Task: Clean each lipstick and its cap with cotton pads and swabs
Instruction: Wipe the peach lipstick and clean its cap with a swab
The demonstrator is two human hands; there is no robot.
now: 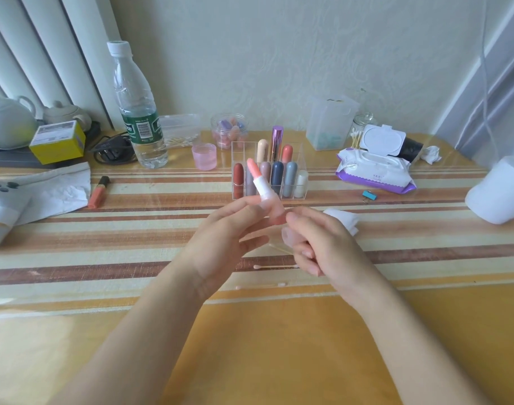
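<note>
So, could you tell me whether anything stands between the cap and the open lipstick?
Nothing visible does: the right hand holds the cap just below the lipstick, which the left hand holds near its base.

L grip (220,238) & R grip (325,244) bare, nails (306,254) short; forearms (139,331) bare.

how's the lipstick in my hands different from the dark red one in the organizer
The held lipstick is uncapped, its peach bullet showing; the dark red lipstick is capped. The held lipstick leans, gripped between left hand and right hand; the dark red lipstick stands upright in the front-left slot of the clear organizer. Both are small rounded tubes.
</note>
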